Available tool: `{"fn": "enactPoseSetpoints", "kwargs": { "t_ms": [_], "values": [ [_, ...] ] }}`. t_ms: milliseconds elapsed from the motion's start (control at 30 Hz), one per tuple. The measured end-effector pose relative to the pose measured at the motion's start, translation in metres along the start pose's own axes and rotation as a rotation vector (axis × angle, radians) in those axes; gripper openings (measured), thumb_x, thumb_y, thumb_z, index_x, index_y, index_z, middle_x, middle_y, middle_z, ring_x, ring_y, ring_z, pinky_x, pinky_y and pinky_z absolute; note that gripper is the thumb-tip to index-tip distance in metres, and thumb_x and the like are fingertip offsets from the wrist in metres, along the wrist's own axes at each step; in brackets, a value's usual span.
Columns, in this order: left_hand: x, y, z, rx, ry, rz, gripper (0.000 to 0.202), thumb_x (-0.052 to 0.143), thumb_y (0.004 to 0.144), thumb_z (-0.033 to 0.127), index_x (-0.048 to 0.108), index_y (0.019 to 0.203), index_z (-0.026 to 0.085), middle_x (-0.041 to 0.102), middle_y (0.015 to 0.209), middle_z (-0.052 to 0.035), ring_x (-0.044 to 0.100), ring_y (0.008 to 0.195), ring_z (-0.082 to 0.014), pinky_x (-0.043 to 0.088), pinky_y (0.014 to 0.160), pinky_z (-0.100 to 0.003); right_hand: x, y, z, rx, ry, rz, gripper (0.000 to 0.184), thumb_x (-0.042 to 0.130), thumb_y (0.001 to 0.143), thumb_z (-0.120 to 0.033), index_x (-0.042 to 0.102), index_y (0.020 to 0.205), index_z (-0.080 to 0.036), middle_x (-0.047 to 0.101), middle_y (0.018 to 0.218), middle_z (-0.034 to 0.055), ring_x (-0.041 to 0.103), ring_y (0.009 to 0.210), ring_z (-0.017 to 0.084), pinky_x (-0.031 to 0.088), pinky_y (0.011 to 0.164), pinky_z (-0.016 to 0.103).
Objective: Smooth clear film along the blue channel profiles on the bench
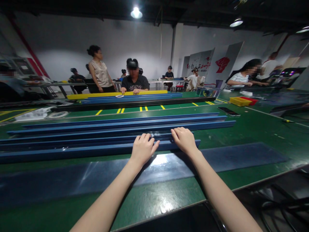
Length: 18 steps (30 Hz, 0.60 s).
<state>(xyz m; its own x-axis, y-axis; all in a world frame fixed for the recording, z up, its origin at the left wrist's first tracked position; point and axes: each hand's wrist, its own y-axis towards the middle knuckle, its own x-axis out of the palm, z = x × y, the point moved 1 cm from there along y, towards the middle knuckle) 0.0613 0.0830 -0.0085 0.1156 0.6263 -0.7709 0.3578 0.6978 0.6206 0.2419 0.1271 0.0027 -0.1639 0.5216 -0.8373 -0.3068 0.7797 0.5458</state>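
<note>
Left hand (144, 148) and right hand (184, 139) are curving over the nearest long blue plastic-looking rail (96, 151), grip impossible to tell; it is running crosswise on the green worktop (256, 129), right end nearer the right hand.

Blue rails (96, 150) on green table (251, 130)

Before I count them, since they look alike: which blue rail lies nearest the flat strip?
The front rail, with the left hand and right hand over it; the other blue rails lie farther back, beyond it.
</note>
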Motion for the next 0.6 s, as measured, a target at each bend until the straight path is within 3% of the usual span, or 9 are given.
{"fn": "enactPoseSetpoints", "kwargs": {
  "t_ms": [100, 233, 433, 600],
  "values": [
    [-0.003, 0.0, -0.004, -0.079, 0.07, 0.049, 0.037, 0.037, 0.088, 0.034, 0.063, 0.069, 0.016, 0.063, 0.081, -0.0079, 0.053, 0.078, -0.0201, 0.035, 0.064, -0.032, 0.001, 0.0, 0.005, 0.095, -0.073, 0.019, 0.042, 0.028, 0.09, -0.031, 0.063, 0.071, -0.017, 0.066, 0.075, 0.0065, 0.056, 0.073, 0.016, 0.027, 0.063, 0.028],
    [-0.001, -0.001, -0.004, -0.064, 0.062, 0.043, 0.034, 0.038, 0.087, 0.033, 0.062, 0.071, 0.016, 0.063, 0.083, -0.0086, 0.054, 0.081, -0.0206, 0.036, 0.066, -0.033, 0.004, 0.0, 0.006, 0.129, -0.11, 0.014, 0.042, 0.029, 0.089, -0.032, 0.063, 0.068, -0.017, 0.066, 0.072, 0.0072, 0.056, 0.07, 0.017, 0.026, 0.062, 0.029],
    [0.003, -0.003, 0.004, 0.096, -0.039, -0.006, 0.03, 0.04, 0.087, 0.033, 0.058, 0.105, 0.018, 0.06, 0.105, -0.0082, 0.052, 0.094, -0.0211, 0.038, 0.076, -0.033, 0.003, -0.002, -0.005, -0.105, 0.009, -0.031, 0.039, 0.029, 0.09, -0.031, 0.062, 0.073, -0.018, 0.065, 0.076, 0.0049, 0.054, 0.075, 0.015, 0.029, 0.068, 0.027],
    [0.005, -0.003, 0.006, 0.133, -0.079, -0.046, 0.029, 0.041, 0.086, 0.036, 0.059, 0.103, 0.02, 0.06, 0.106, -0.0078, 0.052, 0.096, -0.0209, 0.039, 0.074, -0.033, 0.002, -0.002, -0.009, -0.18, 0.099, -0.061, 0.036, 0.031, 0.09, -0.03, 0.062, 0.079, -0.018, 0.066, 0.083, 0.0044, 0.054, 0.081, 0.014, 0.03, 0.072, 0.025]
  ]
}}
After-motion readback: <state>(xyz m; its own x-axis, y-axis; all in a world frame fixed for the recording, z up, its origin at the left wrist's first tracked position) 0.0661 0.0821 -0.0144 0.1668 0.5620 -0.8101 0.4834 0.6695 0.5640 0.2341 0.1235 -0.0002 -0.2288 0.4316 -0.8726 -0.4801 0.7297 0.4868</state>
